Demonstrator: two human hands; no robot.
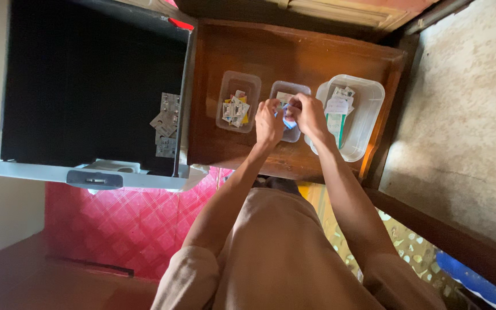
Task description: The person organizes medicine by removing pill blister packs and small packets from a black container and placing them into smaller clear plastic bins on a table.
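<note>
We see, largest first, a black bin (pixel 87 86) with silver blister packs (pixel 166 123) at its edge, then a wooden table (pixel 294 51) bearing three clear tubs — a big one (pixel 368 109) of white packets, two smaller. Both hands, left (pixel 268 121) and right (pixel 307 113), pinch a small blue-and-white packet (pixel 289 122) over the middle tub (pixel 291 89) — we judge it could slip and land in the wrong tub.

small blue-white item (pixel 289 122) mostly hidden by fingers (pixel 272 107), middle tub (pixel 282 88) partly covered
</note>
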